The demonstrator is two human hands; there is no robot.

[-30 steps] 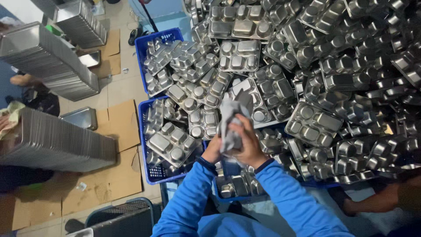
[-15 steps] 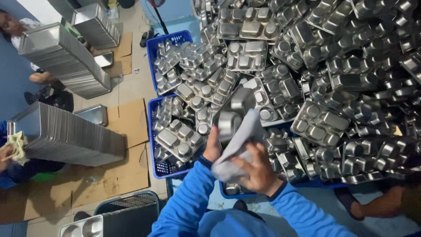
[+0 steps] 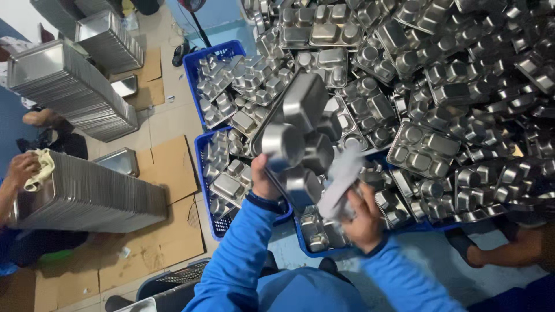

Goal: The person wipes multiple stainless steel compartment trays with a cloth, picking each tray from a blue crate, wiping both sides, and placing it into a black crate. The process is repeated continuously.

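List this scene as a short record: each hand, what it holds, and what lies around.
left hand: grips the edge of a steel compartment tray, tilted, underside showing
right hand: holds a pale cloth against the tray
behind: heap of steel trays, some in blue crates
left side: stacked trays on cardboard
another person's hand: on that stack, with a yellowish cloth

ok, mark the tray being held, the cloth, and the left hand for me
steel compartment tray [image 3: 300, 124], head view, on the underside of its large compartment.
grey cloth [image 3: 342, 180], head view, on the middle of the bunched fabric.
left hand [image 3: 263, 180], head view, on the back of the hand below the tray.
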